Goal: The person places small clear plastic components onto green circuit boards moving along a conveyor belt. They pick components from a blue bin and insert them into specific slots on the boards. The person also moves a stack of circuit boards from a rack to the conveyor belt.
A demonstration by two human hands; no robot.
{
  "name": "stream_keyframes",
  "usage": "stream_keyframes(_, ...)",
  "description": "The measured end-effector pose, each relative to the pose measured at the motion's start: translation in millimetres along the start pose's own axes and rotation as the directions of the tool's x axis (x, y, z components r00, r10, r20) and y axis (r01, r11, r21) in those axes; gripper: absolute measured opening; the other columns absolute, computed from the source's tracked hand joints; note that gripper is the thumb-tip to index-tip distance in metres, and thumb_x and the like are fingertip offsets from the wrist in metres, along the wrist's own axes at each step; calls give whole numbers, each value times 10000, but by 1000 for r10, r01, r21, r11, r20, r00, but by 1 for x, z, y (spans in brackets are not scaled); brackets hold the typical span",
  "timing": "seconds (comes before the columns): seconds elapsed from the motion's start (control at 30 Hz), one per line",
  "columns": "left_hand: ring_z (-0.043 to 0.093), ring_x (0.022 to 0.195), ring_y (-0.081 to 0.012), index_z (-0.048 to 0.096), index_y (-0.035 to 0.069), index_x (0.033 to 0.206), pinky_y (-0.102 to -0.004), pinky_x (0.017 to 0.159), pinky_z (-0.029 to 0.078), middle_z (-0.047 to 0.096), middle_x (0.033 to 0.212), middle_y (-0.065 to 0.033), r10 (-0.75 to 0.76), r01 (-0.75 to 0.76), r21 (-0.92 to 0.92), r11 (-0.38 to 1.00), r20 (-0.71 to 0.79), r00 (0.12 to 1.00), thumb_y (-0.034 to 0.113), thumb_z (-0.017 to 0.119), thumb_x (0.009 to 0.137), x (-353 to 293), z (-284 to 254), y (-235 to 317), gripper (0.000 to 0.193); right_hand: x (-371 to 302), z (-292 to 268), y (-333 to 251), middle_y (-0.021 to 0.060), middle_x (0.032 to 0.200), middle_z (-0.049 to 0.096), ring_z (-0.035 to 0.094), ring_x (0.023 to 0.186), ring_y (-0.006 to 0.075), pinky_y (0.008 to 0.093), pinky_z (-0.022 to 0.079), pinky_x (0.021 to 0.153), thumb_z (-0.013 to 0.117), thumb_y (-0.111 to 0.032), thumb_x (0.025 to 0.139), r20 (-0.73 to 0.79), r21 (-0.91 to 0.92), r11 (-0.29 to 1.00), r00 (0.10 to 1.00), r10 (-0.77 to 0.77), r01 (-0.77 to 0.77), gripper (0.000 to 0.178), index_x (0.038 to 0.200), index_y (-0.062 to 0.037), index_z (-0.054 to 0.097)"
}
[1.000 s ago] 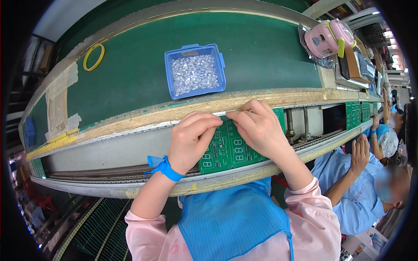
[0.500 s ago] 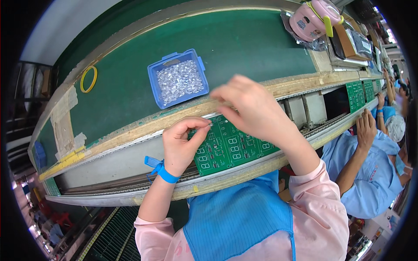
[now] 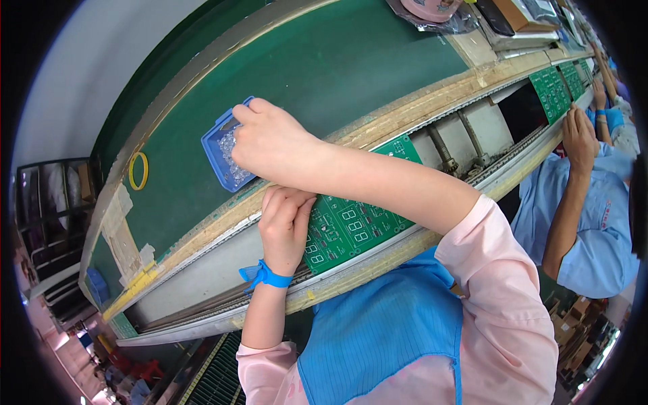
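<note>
My right hand (image 3: 273, 138) reaches left across the work and covers much of a blue plastic bin (image 3: 213, 156) of small clear parts that look like LEDs (image 3: 228, 145). Its fingers are bent at the bin's far rim; whether they grip the rim or a part is hidden. My left hand (image 3: 283, 226), with a blue wrist strap (image 3: 268, 275), is closed at the left end of a green circuit board (image 3: 341, 253). Any part between its fingertips is too small to make out. The board carries white digit outlines and lies on the rails, partly under my right forearm.
A yellow ring (image 3: 138, 171) lies on the green bench (image 3: 310, 81). Wooden edging (image 3: 398, 125) runs between the bench and the metal rail. Farther right are more green boards (image 3: 550, 94) and a co-worker's hand (image 3: 580, 138). A pink container (image 3: 435, 8) stands at the back.
My right hand has moved left from above the board to the bin. My left hand stays by the board's left end. The whole view has tilted and shifted.
</note>
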State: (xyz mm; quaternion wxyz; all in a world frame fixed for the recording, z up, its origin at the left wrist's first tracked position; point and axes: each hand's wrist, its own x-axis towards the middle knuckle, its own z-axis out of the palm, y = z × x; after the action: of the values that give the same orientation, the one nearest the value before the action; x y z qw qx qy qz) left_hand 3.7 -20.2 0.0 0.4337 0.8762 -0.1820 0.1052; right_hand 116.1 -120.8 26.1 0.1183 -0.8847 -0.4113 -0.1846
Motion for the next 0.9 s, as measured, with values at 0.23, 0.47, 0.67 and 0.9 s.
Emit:
stream_keyframes(0.23,602,860,-293,670,4,861,-376,773,484,659,856,-115,7,-7,7,1000,-13,1000,-72,717,740,0,3,-2,150,2,5,1,42,707,656,604,849,215,314,487,706,669,-158,644,-136,94,995,990,43,-31,79,638,-83,694)
stream_keyframes(0.47,612,876,-279,674,6,873,-364,789,490,669,869,-111,-38,37,-18,999,-30,999,-72,719,752,-2,4,-4,151,-21,-33,10,82,828,645,621,830,250,360,526,715,669,-87,672,-113,367,924,981,156,-104,135,796,-36,687)
stream_keyframes(0.67,625,872,-263,671,12,877,-350,791,496,686,885,-104,-28,27,-39,999,-29,999,-69,720,763,0,6,-2,148,-80,-47,28,90,857,642,643,814,259,349,530,695,683,-27,776,-278,602,783,878,389,-156,72,845,-7,676)
stream_keyframes(0.9,630,874,-232,667,23,878,-328,771,501,700,886,-86,-129,122,-129,984,-45,991,-62,736,760,-5,10,-4,161,-104,-38,37,83,847,639,634,825,278,376,520,709,662,-40,794,-217,674,666,776,592,-319,47,838,-28,674)
